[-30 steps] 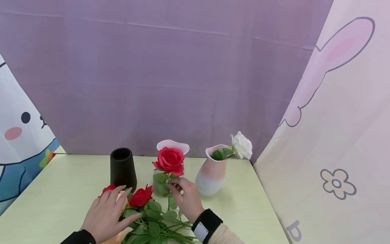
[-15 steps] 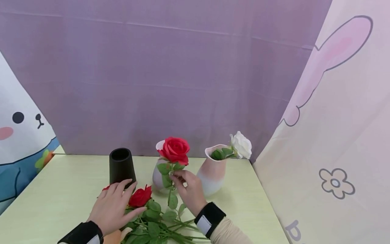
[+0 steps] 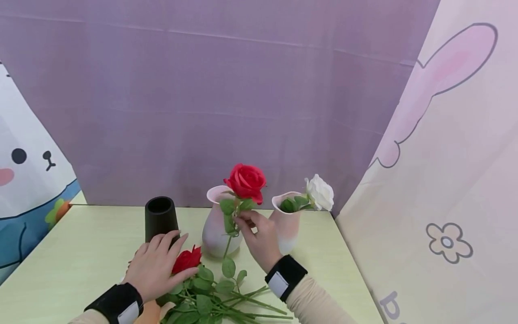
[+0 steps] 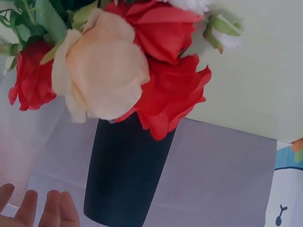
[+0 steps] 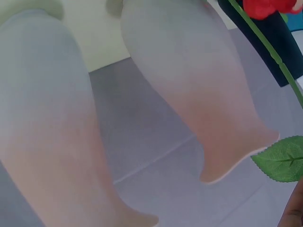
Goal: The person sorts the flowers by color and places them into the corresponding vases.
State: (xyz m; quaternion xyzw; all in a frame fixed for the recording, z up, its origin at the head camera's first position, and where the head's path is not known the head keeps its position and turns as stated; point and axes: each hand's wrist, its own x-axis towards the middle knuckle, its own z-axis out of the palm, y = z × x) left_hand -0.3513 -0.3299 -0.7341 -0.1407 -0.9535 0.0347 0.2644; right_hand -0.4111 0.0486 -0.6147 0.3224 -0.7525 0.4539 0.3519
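Vases (image 3: 214,228) and roses (image 3: 188,261) on pale table (image 3: 99,247).

The left hand (image 3: 158,270) is at the near left, palm down, its fingers (image 3: 176,248) extended and slightly spread, the thumb (image 3: 185,275) pointing right. Farther off and to the right, the right hand (image 3: 261,238) pinches between thumb and fingertips. Both forearms (image 3: 319,301) slant inward from the near side.

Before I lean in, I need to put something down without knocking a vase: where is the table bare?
The widest bare patch of the table lies left of the black vase and left hand. A smaller one lies between the vase holding the white rose and the table's right edge. Front centre is crowded with leafy stems.
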